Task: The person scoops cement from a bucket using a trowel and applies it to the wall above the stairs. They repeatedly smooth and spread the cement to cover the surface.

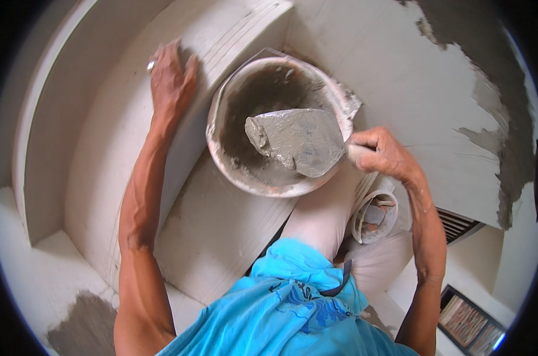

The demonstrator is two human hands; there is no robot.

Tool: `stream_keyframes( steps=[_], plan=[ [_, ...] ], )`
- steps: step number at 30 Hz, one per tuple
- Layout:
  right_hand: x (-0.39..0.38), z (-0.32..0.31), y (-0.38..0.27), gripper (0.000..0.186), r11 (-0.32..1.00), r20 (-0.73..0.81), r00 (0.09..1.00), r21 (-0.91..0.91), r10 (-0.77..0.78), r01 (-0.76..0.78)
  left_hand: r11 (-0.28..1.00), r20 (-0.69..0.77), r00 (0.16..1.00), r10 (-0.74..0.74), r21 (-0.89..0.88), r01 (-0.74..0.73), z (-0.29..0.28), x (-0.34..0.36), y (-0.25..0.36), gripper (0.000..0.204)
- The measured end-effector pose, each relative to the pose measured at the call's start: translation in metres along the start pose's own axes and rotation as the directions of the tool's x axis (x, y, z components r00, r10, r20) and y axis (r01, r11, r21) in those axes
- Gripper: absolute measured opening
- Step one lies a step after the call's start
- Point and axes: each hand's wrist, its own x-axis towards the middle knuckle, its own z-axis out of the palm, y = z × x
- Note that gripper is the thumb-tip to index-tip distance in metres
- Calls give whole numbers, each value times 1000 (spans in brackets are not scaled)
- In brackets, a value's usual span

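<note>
My right hand point(380, 155) grips the pale handle of a trowel point(310, 142), whose broad metal blade is smeared with wet grey mortar and lumps, over the mouth of a large pale bucket point(233, 179). Inside the bucket is dark grey mortar point(263, 89). My left hand point(171, 77), a ring on one finger, rests on the pale step point(215, 35) to the bucket's left, fingers slightly bent and apart, holding nothing.
Curved stair steps point(46, 118) rise at the left. The right wall point(411, 107) has rough grey patches. My legs point(316, 213) are below the bucket, with a small container point(387, 219) of pieces beside them. A dark-framed opening point(465, 320) shows at lower right.
</note>
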Motion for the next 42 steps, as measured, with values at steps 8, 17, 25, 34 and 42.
stream_keyframes(
  steps=[8, 17, 25, 34, 42],
  plan=[
    [-84, 35, 65, 45, 919, -422, 907, 355, -10, 175, 896, 224, 957, -183, -362, 256, 1, -3, -16, 49],
    [-233, 91, 135, 37, 669, -865, 421, 485, 272, 563, 996, 40, 998, 58, 67, -61, 6, 3, -19, 51],
    [-277, 62, 158, 35, 782, -861, -147, 356, 488, 512, 864, 142, 972, 190, 446, -234, 7, 3, -23, 59],
    [-283, 3, 173, 55, 776, -844, -387, 53, 371, 629, 929, 110, 986, 124, 336, -155, 4, 6, -30, 51],
    [-257, -2, 158, 45, 846, -829, -419, 114, 370, 522, 834, 82, 943, 323, 445, -324, 72, 6, -159, 51]
  ],
)
